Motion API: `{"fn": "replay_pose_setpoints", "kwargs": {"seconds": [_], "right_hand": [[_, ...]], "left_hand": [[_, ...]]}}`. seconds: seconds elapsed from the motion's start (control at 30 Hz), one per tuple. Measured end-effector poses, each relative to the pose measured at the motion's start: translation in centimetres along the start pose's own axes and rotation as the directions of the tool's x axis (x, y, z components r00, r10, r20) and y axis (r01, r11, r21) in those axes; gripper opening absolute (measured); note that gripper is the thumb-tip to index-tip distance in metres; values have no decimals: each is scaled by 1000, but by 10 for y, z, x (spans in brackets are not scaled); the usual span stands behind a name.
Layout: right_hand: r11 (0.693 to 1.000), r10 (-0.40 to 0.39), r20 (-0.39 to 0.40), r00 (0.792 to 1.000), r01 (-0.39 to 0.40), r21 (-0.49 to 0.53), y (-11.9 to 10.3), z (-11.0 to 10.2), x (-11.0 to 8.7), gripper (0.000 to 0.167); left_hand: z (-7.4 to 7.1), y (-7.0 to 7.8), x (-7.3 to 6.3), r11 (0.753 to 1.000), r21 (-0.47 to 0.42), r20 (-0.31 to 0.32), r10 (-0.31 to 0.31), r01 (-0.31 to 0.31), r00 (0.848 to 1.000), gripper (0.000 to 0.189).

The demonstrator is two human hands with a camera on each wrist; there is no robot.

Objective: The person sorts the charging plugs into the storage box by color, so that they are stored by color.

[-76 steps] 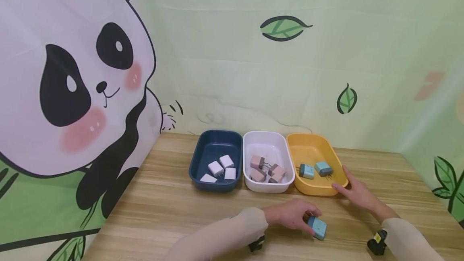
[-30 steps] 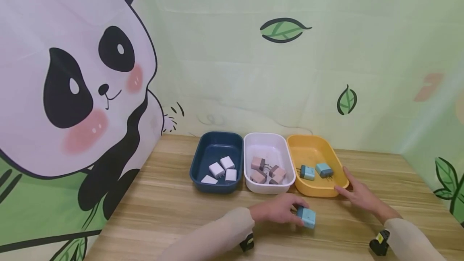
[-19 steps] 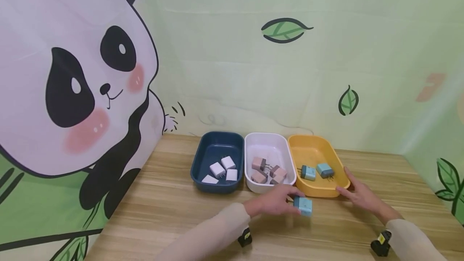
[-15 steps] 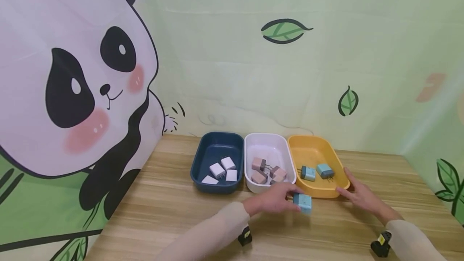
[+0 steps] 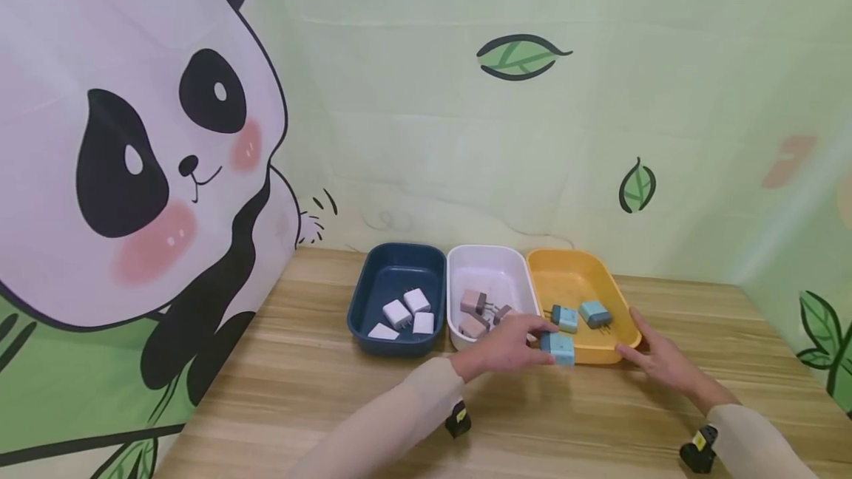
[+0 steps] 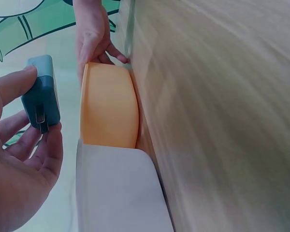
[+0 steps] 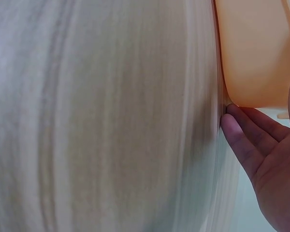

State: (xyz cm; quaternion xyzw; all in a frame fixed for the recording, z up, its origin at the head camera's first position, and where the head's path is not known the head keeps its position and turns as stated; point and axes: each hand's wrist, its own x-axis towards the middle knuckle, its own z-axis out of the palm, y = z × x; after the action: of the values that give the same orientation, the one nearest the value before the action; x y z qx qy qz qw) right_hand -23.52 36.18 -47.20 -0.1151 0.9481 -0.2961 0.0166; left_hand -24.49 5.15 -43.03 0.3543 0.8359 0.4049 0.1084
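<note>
My left hand (image 5: 507, 346) pinches a blue charger plug (image 5: 559, 348) between thumb and fingertips. It is held in the air before the front wall of the yellow bin (image 5: 586, 355). In the left wrist view, the plug's folded-out prongs point down from its dark end, and the yellow bin's front wall lies to the right. Two more blue charger plugs (image 5: 594, 313) lie inside the yellow bin. My right hand (image 5: 665, 361) rests against that bin's front right corner. Its fingers (image 7: 246, 145) look fairly straight and touch the bin's lower edge in the right wrist view.
Left of the yellow bin stands a white bin (image 5: 492, 251) with several pink charger plugs (image 5: 474, 301), partly hidden by my left hand. A dark blue bin (image 5: 362, 294) beside it holds several white charger plugs (image 5: 397, 313). All three stand on a wooden table (image 5: 299, 390) before a printed backdrop.
My left hand has lifted the blue charger plug off the table and carried it forward to the yellow bin's front edge. The right hand has stayed at the bin's corner.
</note>
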Motion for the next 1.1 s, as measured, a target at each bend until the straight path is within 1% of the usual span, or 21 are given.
{"fn": "replay_pose_setpoints", "kwargs": {"seconds": [0.07, 0.2, 0.3, 0.57, 0.67, 0.87, 1.1], "right_hand": [[1000, 0, 0, 1000, 0, 3, -1, 0, 0, 87], [1000, -11, -5, 1000, 11, 6, -1, -1, -1, 85], [1000, -20, -6, 1000, 20, 11, -1, -1, -1, 84], [1000, -3, 8, 1000, 3, 23, 0, -1, -1, 86], [1000, -8, 7, 1000, 8, 22, -1, -1, -1, 86], [1000, -15, 1, 1000, 15, 15, 0, -1, -1, 85], [1000, -11, 0, 1000, 11, 7, 3, 0, 0, 85]], "left_hand": [[-1, 0, 3, 1000, -13, -11, -10, 10, 1000, 44], [-3, -1, 10, 998, -24, -31, -51, 50, 998, 46], [-2, -2, 16, 997, -1, -50, -76, 76, 996, 46], [0, -7, 28, 994, 19, -82, -103, 105, 991, 46], [1, -7, 30, 993, 42, -86, -103, 107, 991, 47], [5, -5, 38, 986, 141, -91, -73, 85, 993, 48], [12, -2, 46, 982, 174, -93, -54, 70, 994, 48]]}}
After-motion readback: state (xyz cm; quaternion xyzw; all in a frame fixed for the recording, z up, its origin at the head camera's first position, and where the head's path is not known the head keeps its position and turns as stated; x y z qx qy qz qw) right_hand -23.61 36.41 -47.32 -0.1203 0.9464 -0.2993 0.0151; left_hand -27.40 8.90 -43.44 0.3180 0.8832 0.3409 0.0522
